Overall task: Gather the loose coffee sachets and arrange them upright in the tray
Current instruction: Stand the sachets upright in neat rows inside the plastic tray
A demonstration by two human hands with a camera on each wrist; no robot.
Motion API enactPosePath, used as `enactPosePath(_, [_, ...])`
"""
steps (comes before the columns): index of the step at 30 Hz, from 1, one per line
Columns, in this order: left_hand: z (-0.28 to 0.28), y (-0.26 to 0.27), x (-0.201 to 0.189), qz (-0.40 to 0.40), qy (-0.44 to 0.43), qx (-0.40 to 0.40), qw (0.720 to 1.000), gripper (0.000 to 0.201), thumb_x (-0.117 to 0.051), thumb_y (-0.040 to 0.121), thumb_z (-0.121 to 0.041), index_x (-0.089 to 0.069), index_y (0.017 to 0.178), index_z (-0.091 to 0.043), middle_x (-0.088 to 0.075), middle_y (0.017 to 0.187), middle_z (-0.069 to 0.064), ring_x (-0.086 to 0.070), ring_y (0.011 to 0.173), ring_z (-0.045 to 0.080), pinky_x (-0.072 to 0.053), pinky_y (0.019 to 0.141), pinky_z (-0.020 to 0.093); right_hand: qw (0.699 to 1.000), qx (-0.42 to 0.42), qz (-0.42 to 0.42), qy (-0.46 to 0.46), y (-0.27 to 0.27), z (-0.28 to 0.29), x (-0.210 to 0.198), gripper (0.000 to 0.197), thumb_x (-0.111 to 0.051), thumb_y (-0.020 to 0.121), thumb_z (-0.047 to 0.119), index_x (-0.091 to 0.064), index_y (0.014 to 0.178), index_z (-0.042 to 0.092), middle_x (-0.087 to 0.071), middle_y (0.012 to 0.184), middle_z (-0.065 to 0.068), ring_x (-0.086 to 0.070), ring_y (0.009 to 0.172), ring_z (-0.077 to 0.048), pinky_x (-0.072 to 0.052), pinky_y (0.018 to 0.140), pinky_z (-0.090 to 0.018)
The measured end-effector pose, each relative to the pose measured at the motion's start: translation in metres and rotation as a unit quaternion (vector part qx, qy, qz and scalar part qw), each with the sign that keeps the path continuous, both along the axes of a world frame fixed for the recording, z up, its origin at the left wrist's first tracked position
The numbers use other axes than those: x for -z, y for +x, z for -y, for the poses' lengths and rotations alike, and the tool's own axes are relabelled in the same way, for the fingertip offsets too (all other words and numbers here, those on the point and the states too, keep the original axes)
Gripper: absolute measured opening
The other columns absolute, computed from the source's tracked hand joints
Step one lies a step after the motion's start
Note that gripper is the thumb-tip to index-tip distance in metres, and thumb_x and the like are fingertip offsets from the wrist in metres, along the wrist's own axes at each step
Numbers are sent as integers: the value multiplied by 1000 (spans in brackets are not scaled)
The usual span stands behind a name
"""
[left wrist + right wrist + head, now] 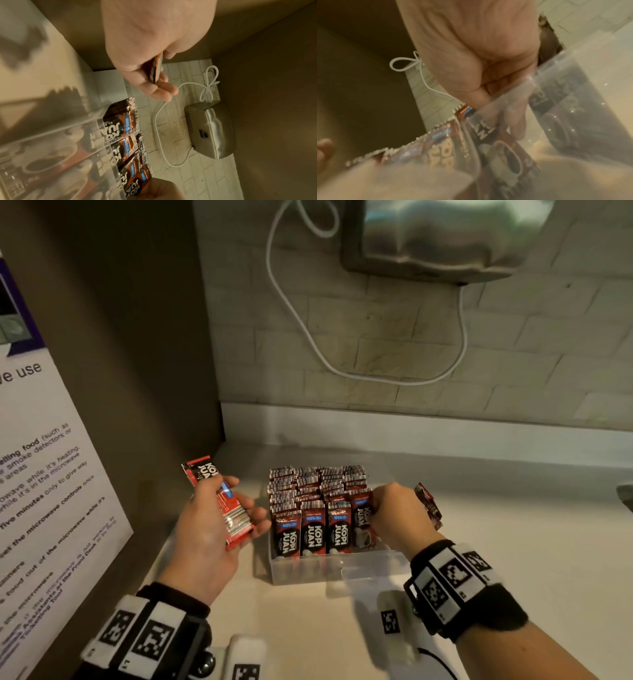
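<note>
A clear plastic tray [329, 571] stands on the pale counter, packed with upright red-and-black Kopi Juan sachets [313, 498] in several rows. My left hand [236, 508] hovers just left of the tray and grips a small stack of sachets [227, 510], seen edge-on as the held stack [155, 70] in the left wrist view. At the tray's front right corner, my right hand [375, 515] pinches a tilted sachet [362, 518] that stands inside the tray wall [505, 108]. A few loose sachets [428, 505] lie on the counter behind my right hand.
A brown cabinet side with a printed notice [51, 474] closes the left. A steel appliance [442, 234] hangs on the brick wall, its white cable [342, 371] looping down. White marker blocks [394, 621] lie near the front edge. A dark object [625, 494] sits far right.
</note>
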State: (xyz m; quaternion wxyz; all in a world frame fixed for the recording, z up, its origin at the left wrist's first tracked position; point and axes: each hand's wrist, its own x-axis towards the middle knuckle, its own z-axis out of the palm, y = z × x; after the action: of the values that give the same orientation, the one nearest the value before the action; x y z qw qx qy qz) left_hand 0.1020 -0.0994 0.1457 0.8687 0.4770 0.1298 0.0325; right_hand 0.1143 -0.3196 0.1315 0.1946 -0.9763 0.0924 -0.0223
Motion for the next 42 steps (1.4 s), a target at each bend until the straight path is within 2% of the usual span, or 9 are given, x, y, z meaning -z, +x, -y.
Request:
enactPosePath(2, [0, -1, 1, 2, 5, 4, 1000, 22, -45, 98, -30, -56, 84, -17, -56, 53, 1, -58, 44, 15, -52, 46, 26, 1000, 2, 21, 5, 3, 1, 5, 20, -50, 89, -1, -64, 82, 11, -66, 84, -6, -54, 67, -18, -39, 57, -22])
enactPosePath(5, [0, -3, 3, 3, 15, 5, 1000, 21, -46, 98, -29, -55, 84, -16, -56, 55, 2, -58, 46, 15, -53, 49, 28, 998, 16, 55, 40, 6, 4, 11, 21, -53, 87, -2, -52, 75, 16, -58, 77, -2, -52, 69, -18, -37, 56, -23])
enactPosePath(8, [2, -6, 4, -1, 20, 10, 1000, 22, -47, 98, -29, -55, 83, -16, -57, 55, 1, -59, 46, 14, -53, 52, 29, 994, 32, 78, 70, 8, 6, 17, 30, -56, 84, -3, -44, 70, 21, -54, 75, 2, -53, 69, -18, -38, 61, -24])
enactPosePath(14, [8, -7, 4, -3, 25, 23, 999, 21, -48, 97, -28, -55, 83, -15, -56, 54, 2, -58, 47, 14, -53, 48, 27, 989, 35, 100, 105, 10, 8, 25, 23, -58, 81, -5, -52, 81, 17, -58, 78, -1, -60, 72, -21, -41, 60, -24])
enactPosePath(19, [10, -7, 5, -5, 28, 31, 999, 21, -46, 97, -28, -55, 83, -15, -56, 53, 2, -58, 45, 15, -53, 47, 26, 987, 34, 93, 124, 10, 9, 30, 21, -64, 83, 1, -55, 88, 19, -66, 85, -4, -66, 73, -18, -54, 66, -29])
enactPosePath(25, [11, -8, 4, -10, 30, 50, 998, 17, -43, 97, -23, -56, 90, -14, -60, 55, 5, -61, 45, 18, -52, 43, 27, 989, 38, 91, 114, 10, 11, 30, 21, -68, 82, 9, -54, 93, 19, -65, 83, -3, -62, 71, -16, -50, 64, -27])
enactPosePath(29, [13, -11, 2, -14, 27, 68, 997, 17, -43, 97, -22, -55, 89, -14, -61, 57, 6, -62, 46, 18, -52, 42, 27, 989, 38, 93, 113, 9, 11, 29, 21, -68, 82, 11, -57, 98, 17, -66, 86, -3, -63, 75, -16, -52, 68, -28])
enactPosePath(33, [14, -12, 1, -16, 24, 75, 997, 17, -43, 97, -22, -55, 89, -14, -62, 60, 5, -62, 47, 18, -53, 43, 28, 988, 37, 101, 114, 8, 11, 28, 21, -68, 83, 11, -57, 101, 15, -67, 87, -4, -63, 75, -17, -51, 67, -27])
enactPosePath(42, [14, -13, 0, -8, 33, 101, 994, 15, -45, 96, -21, -56, 92, -12, -61, 61, 6, -62, 48, 19, -52, 42, 28, 985, 30, 107, 132, 3, 10, 23, 26, -70, 84, 17, -52, 101, 17, -58, 74, 5, -60, 67, -12, -54, 65, -30])
